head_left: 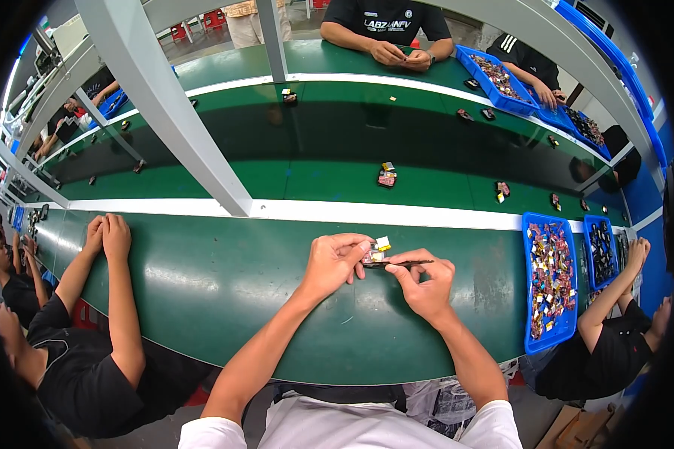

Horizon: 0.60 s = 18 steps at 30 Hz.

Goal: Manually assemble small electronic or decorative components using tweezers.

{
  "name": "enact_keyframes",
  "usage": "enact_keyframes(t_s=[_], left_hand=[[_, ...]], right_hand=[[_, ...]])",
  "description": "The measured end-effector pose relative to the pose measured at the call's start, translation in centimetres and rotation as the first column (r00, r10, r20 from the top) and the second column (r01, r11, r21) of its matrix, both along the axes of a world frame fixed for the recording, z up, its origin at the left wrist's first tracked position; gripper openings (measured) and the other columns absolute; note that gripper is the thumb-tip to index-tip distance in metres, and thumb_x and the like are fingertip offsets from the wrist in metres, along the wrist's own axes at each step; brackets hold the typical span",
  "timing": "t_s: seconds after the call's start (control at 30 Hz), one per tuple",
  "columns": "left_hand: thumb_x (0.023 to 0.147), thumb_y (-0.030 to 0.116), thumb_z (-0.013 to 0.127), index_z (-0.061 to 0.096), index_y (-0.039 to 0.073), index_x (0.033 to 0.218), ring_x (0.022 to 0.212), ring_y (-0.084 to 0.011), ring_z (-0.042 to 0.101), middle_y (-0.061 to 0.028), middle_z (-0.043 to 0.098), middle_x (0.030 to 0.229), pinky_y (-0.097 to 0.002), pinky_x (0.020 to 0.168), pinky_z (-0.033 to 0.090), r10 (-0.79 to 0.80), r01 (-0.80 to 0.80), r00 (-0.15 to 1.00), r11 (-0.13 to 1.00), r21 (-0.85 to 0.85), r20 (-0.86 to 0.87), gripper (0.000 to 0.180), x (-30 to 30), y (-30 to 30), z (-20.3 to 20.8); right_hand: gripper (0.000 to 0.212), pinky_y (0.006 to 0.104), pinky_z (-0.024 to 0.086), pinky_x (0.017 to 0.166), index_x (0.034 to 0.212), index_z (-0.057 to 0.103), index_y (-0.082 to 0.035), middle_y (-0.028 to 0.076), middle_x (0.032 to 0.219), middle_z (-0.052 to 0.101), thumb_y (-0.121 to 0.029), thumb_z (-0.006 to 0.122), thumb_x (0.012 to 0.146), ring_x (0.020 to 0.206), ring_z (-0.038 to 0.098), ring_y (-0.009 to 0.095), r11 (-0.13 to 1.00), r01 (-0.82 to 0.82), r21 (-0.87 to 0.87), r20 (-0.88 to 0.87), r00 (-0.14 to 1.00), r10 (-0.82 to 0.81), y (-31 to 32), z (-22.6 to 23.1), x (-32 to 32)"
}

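Over the green bench in front of me, my left hand [334, 263] pinches a small electronic part with a white and yellow tab [383, 243]. My right hand [428, 286] is closed on a thin, dark, pointed piece [416, 263], perhaps tweezers; its exact kind is too small to tell. Its left end meets the part at my left fingertips. Both hands are close together, and the fingers cover much of the part.
A blue tray [529, 299] of small red, white and yellow parts lies to my right, with another blue tray [612, 258] of dark pieces beyond. Past a white rail [329, 212], a belt [337, 191] carries scattered parts. A grey post [172, 105] slants at left. Co-workers sit around.
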State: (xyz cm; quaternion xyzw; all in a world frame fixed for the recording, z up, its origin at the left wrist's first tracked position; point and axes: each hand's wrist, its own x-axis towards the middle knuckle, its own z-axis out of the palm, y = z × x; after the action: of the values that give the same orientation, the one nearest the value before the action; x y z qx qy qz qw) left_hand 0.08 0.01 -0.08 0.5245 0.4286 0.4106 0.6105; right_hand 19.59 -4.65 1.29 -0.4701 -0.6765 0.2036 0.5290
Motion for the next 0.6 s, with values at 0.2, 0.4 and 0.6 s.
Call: enact_keyframes(t_s=[0.2, 0.4, 0.6], left_hand=[[0.092, 0.007, 0.069, 0.071, -0.006, 0.112, 0.059, -0.0092, 0.064, -0.0082, 0.071, 0.075, -0.0234, 0.043, 0.045, -0.035, 0.035, 0.999, 0.999, 0.004, -0.016, 0.024, 0.24, -0.24, 0.63], [0.092, 0.003, 0.069, 0.068, -0.009, 0.115, 0.062, -0.0096, 0.065, -0.0109, 0.074, 0.084, -0.0223, 0.044, 0.045, -0.045, 0.042, 0.996, 0.999, -0.034, -0.081, 0.026, 0.28, -0.17, 0.56], [0.092, 0.002, 0.068, 0.068, -0.009, 0.115, 0.06, -0.0099, 0.065, -0.0106, 0.073, 0.083, -0.0226, 0.044, 0.046, -0.034, 0.031, 0.996, 0.999, -0.037, -0.087, 0.026, 0.48, -0.23, 0.54]], right_hand=[[0.011, 0.025, 0.03, 0.043, 0.086, 0.077, -0.006, 0.001, 0.062, 0.067, -0.004, 0.083, 0.078, 0.041, 0.038, 0.006, 0.999, 0.037, 0.029, 0.023, 0.999, -0.037, -0.02, -0.1, -0.04], [0.012, 0.0259, 0.033, 0.044, 0.086, 0.077, -0.008, 0.0, 0.063, 0.067, -0.005, 0.084, 0.077, 0.04, 0.039, 0.007, 0.997, 0.021, 0.074, 0.058, 0.998, -0.025, -0.13, -0.37, -0.2], [0.012, 0.0258, 0.035, 0.046, 0.087, 0.077, -0.008, -0.002, 0.068, 0.071, -0.005, 0.083, 0.077, 0.041, 0.041, 0.008, 0.994, 0.011, 0.113, 0.083, 0.996, -0.02, -0.14, -0.51, -0.08]])
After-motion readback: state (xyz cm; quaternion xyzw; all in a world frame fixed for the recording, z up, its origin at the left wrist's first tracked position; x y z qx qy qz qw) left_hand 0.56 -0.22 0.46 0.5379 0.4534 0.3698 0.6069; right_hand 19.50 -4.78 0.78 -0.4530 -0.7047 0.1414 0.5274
